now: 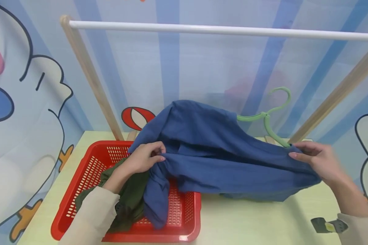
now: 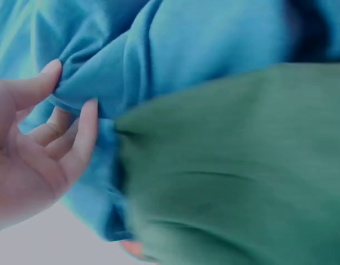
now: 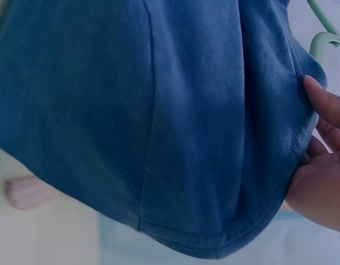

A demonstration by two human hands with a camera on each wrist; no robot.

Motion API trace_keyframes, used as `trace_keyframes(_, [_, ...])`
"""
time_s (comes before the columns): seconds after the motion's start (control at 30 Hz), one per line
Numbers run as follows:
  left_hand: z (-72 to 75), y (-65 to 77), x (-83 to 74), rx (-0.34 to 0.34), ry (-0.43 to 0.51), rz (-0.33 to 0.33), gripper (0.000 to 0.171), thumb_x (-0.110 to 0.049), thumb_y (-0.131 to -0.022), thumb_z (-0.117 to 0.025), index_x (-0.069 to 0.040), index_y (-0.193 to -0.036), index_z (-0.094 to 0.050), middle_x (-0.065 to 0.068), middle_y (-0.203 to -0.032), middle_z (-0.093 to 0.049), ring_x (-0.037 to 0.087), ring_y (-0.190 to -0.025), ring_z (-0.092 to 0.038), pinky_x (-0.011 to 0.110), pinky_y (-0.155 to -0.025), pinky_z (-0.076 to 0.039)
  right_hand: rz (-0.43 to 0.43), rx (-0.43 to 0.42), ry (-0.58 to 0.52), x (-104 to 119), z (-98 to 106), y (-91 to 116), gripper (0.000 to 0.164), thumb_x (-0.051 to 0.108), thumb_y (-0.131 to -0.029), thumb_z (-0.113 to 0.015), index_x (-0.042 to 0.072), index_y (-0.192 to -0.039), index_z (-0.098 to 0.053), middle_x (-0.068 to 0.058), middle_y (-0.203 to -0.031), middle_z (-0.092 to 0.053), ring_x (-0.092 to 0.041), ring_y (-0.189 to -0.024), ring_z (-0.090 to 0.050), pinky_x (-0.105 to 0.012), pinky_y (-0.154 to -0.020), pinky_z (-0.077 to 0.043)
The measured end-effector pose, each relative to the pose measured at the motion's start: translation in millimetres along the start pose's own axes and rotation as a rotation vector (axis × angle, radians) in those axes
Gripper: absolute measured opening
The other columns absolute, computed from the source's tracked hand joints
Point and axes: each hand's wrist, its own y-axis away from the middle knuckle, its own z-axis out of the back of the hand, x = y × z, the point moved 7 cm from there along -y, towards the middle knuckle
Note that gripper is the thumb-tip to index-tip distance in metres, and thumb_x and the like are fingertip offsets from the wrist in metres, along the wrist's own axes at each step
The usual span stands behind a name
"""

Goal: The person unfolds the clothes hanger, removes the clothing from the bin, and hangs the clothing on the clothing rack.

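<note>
In the head view, the red basket point(image 1: 150, 237) stands on the pale table point(image 1: 248, 217). The blue shirt point(image 1: 217, 173) is stretched between the two hands, its left part above the basket and the rest reaching out to the right of it; a loose blue end hangs down over the basket. The left hand point(image 1: 145, 157) is above the basket, thumb and fingers together on the shirt's near edge. The right hand point(image 1: 322, 160), well to the right of the basket, pinches the shirt at its far right end. Beside that grip the green hanger point(image 1: 264, 115) comes out of the shirt, its hook upward, right of and beyond the basket. A dark green cloth point(image 1: 119, 214) lies in the basket, partly under the left forearm. The white bar point(image 1: 202, 29) of a rack runs behind and above the basket.

In the left wrist view, the shirt is at the left hand's fingertips, a fold taken between thumb and fingers; the green cloth is close beside.

In the right wrist view, the right thumb lies on the shirt's edge, fingers behind it, the hanger just above.
</note>
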Motion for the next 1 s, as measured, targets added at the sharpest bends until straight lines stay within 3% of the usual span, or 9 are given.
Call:
trace_keyframes(0.23, [33.2, -6.3, -47.0, -0.048, 0.002, -0.098, 0.01, -0.004, -0.086, -0.062, -0.007, -0.087, -0.053, 0.001, -0.068, -0.047, 0.012, -0.054, -0.049, 0.029, -0.055, -0.046, -0.022, -0.113, 0.242, -20.8, 38.8, -19.7, 0.041, 0.038, -0.084, -0.064, 0.011, -0.115, -0.061, -0.001, -0.098, -0.06, -0.008, -0.08, -0.054, -0.02, -0.065, -0.045])
trace_keyframes(0.37, [43.2, -12.5, -72.0, -0.113, -0.018, -0.166, 0.01, -0.004, -0.083, -0.065, -0.007, -0.087, -0.057, 0.001, -0.074, -0.051, 0.014, -0.064, -0.05, 0.031, -0.06, -0.044, 0.007, -0.176, 0.299, -27.8, 62.0, -25.9, 0.038, 0.034, -0.086, -0.063, 0.01, -0.115, -0.061, -0.005, -0.098, -0.059, -0.011, -0.079, -0.051, -0.019, -0.063, -0.043])
trace_keyframes(0.47, [40.2, -14.9, -80.6, -0.106, -0.006, -0.177, 0.009, -0.006, -0.082, -0.067, -0.007, -0.087, -0.059, 0.002, -0.077, -0.054, 0.014, -0.068, -0.051, 0.03, -0.062, -0.045, 0.029, -0.199, 0.29, -30.9, 70.5, -26.4, 0.032, 0.025, -0.086, -0.064, 0.007, -0.113, -0.061, -0.004, -0.093, -0.059, -0.011, -0.076, -0.05, -0.018, -0.061, -0.042])
trace_keyframes(0.57, [28.5, -15.2, -74.7, -0.042, 0.014, -0.132, 0.01, -0.006, -0.081, -0.068, -0.006, -0.087, -0.061, 0.002, -0.079, -0.056, 0.014, -0.068, -0.053, 0.029, -0.061, -0.047, 0.023, -0.21, 0.289, -37.3, 72.7, -24.0, 0.03, 0.023, -0.086, -0.064, 0.006, -0.111, -0.061, -0.002, -0.09, -0.059, -0.01, -0.073, -0.051, -0.018, -0.059, -0.044])
trace_keyframes(0.83, [-10.5, -9.0, -34.7, 0.145, 0.019, 0.065, 0.018, -0.01, -0.077, -0.073, -0.004, -0.092, -0.066, 0.002, -0.083, -0.06, 0.013, -0.068, -0.051, 0.027, -0.06, -0.045, -0.028, -0.216, 0.274, -59.4, 66.7, -16.2, 0.035, 0.027, -0.087, -0.063, 0.004, -0.114, -0.059, 0.005, -0.085, -0.059, -0.009, -0.063, -0.057, -0.021, -0.054, -0.047])
trace_keyframes(1.0, [-30.5, -3.2, -16.4, 0.219, 0.029, 0.086, 0.017, -0.012, -0.076, -0.074, -0.003, -0.088, -0.065, 0.0, -0.077, -0.06, 0.01, -0.062, -0.052, 0.025, -0.058, -0.045, -0.043, -0.218, 0.268, -64.9, 64.0, -15.0, 0.036, 0.028, -0.087, -0.062, 0.004, -0.115, -0.058, 0.006, -0.087, -0.058, -0.009, -0.063, -0.058, -0.021, -0.055, -0.047])
